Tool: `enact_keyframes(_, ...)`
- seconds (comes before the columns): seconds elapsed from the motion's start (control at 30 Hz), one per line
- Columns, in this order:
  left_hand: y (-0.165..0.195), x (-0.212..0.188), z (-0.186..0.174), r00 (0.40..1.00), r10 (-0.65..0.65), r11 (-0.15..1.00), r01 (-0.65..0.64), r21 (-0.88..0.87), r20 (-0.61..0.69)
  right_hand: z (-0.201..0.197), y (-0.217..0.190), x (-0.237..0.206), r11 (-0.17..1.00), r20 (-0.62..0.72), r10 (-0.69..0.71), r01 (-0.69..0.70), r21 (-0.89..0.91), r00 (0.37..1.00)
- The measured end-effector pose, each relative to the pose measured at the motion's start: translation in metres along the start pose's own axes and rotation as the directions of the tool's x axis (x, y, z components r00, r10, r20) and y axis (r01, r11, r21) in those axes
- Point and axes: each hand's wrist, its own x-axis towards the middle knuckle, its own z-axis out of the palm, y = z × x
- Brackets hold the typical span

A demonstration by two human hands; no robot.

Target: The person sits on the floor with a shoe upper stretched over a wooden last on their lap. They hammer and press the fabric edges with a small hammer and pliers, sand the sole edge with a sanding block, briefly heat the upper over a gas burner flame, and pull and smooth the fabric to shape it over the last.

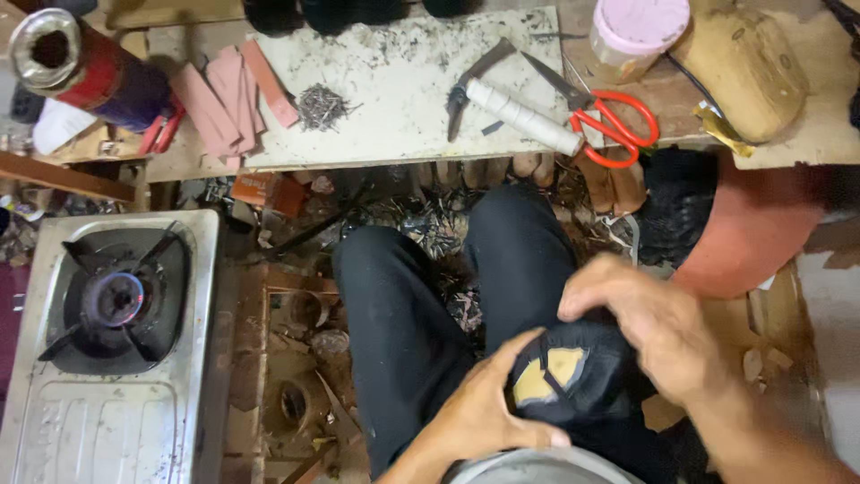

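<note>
Shoe (566, 381), black with a yellow patch, rests on the lap at lower centre. Left hand (488, 408) cups its near edge, fingers curled around it. Right hand (654, 318) presses its top, fingers bent. Scissors (614, 121) and hammer (511, 103) lie at the bench (394, 148) edge above; stove (116, 341) stands well left.
</note>
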Motion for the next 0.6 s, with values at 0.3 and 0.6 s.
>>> enact_keyframes(0.3, 0.0, 0.032, -0.051, 0.993, 0.057, 0.675, 0.037, 0.737, -0.103, 0.016, 0.044, 0.151, 0.54, -0.153, -0.138, -0.055, -0.84, 0.978)
enact_keyframes(0.6, -0.005, 0.056, -0.079, 0.984, -0.122, 0.473, 0.173, 0.864, -0.13, 0.018, 0.052, 0.169, 0.693, -0.179, -0.03, -0.108, -0.712, 0.983)
